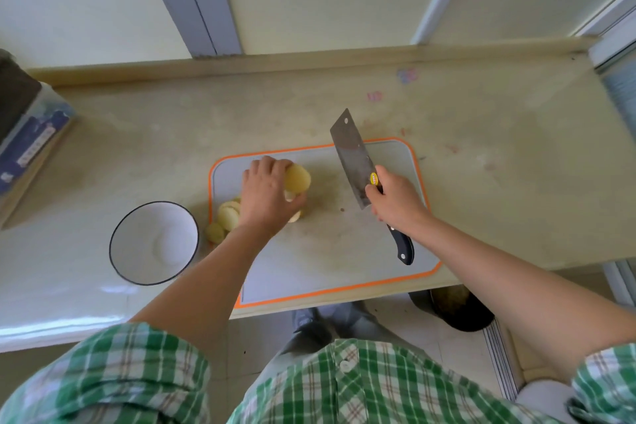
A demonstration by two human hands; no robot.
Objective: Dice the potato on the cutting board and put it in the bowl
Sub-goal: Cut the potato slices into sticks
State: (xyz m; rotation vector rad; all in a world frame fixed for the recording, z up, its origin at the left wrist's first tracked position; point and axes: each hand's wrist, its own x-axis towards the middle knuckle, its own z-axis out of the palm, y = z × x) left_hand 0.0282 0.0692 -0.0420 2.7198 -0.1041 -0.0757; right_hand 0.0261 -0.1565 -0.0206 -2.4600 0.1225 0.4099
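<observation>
Potato [298, 178], peeled, on the orange-rimmed cutting board [316, 262], with the left hand [266, 192] curled over it; cut slices [228, 216] lie at the board's left edge, near the white bowl [144, 227]. Right hand [395, 199] grips the cleaver [353, 153] by its handle, blade well right of the potato.

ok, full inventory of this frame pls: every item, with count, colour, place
counter: 1, beige, along the wall
cutting board: 1, grey with orange rim, at the counter's near edge
potato chunk: 1, pale yellow, on the board's left part
potato slices: several, pale yellow, at the board's left edge
bowl: 1, white with dark rim, empty, left of the board
cleaver: 1, steel blade, black handle, over the board's right part
box: 1, blue and white, far left
dark round container: 1, on the floor under the counter
left hand: grips the potato chunk
right hand: grips the cleaver
shirt: green plaid, bottom of view
</observation>
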